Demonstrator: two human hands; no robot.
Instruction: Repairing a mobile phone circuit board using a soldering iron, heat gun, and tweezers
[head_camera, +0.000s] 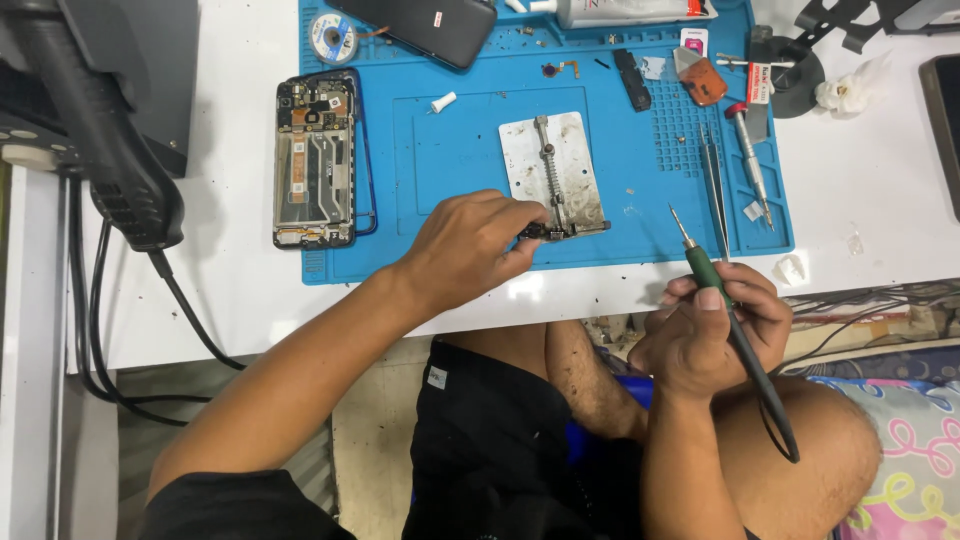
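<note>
Board part (541, 232): small, dark, pinched by left hand (468, 245) at holder (553, 172).

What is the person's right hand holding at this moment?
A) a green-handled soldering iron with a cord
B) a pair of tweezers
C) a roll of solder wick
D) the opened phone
A: the right hand grips a green-handled soldering iron, tip pointing up over the blue mat, its dark cord trailing down over the knee.
</note>
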